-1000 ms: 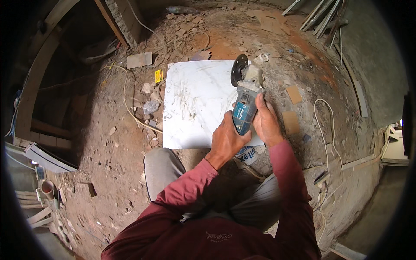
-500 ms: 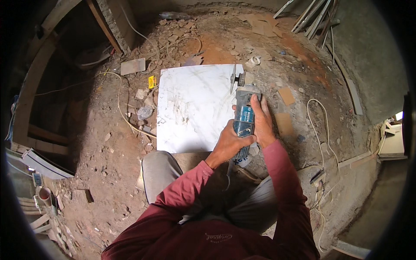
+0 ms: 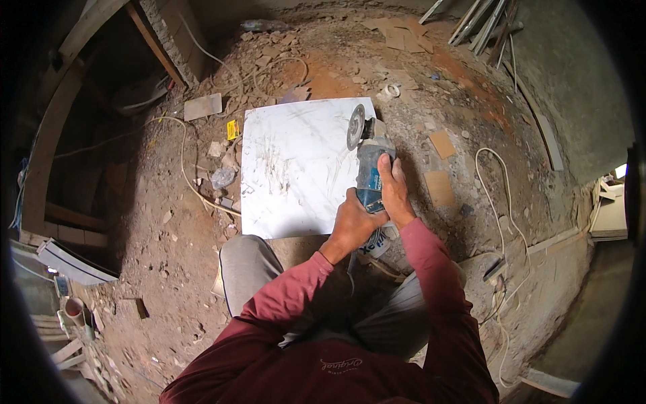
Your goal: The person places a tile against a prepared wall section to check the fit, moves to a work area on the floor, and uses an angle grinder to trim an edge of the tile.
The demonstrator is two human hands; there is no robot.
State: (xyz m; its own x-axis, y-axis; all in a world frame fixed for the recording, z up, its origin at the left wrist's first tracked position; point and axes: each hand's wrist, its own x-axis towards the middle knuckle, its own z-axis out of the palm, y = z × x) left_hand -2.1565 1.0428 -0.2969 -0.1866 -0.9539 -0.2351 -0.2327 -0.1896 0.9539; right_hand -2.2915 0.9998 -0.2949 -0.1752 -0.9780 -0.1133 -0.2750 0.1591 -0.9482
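Note:
Both hands grip a blue and grey angle grinder (image 3: 371,168) over the right edge of a white tile (image 3: 289,168). My left hand (image 3: 353,219) is wrapped round the rear of its body. Along the right side of the body, nearer the head, my right hand (image 3: 397,190) is closed on it. The grinder's round cutting disc (image 3: 356,127) faces left, tilted, near the tile's far right corner; whether it touches the tile I cannot tell. Marks and dusty smudges cover the tile's glossy face, which lies in front of my knees.
Rubble and dirt cover the floor. A pale cable (image 3: 195,182) runs in from the left to the tile. Brown tile pieces (image 3: 441,188) lie to the right, beside another looped cable (image 3: 494,151). A small yellow packet (image 3: 233,129) rests left of the tile. Metal strips (image 3: 481,30) lean far right.
The grinder has turned in my hands and shifted slightly left, so the disc, edge-on before, now shows its round face. Both hands still hold it. The tile lies as before.

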